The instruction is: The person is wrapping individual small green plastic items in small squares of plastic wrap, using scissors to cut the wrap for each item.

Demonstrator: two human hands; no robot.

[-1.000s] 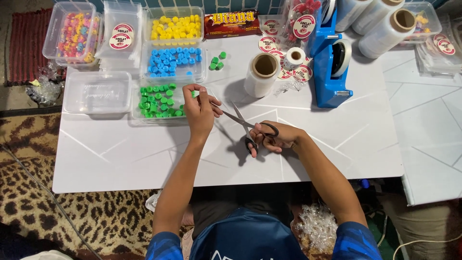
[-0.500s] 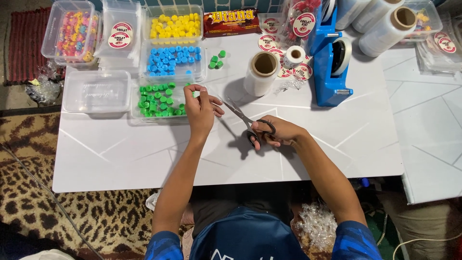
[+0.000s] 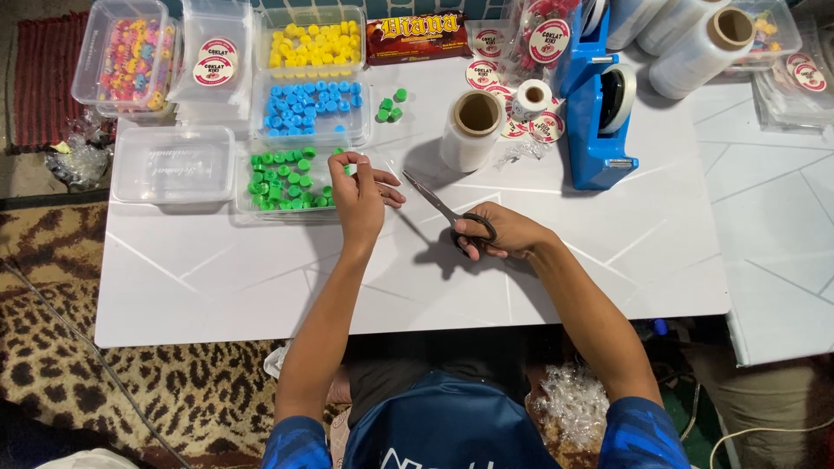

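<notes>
light: bright, even, from overhead | shadows: soft dark patch on the desk (image 3: 261, 278) under the right hand (image 3: 508, 233), faint one beside the left hand (image 3: 358, 193) | glare: mild sheen on desk's right edge | focus: sharp centre | edges: slight wide-angle bend, dimmer corners

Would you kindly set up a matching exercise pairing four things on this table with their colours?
Things:
1. tape dispenser
2. pieces in the tray by the left hand
3. pieces in the topmost tray
4. scissors in the right hand

Colours:
A. yellow
B. black handles
C. blue
D. green

Pairs: 1-C, 2-D, 3-A, 4-B
</notes>
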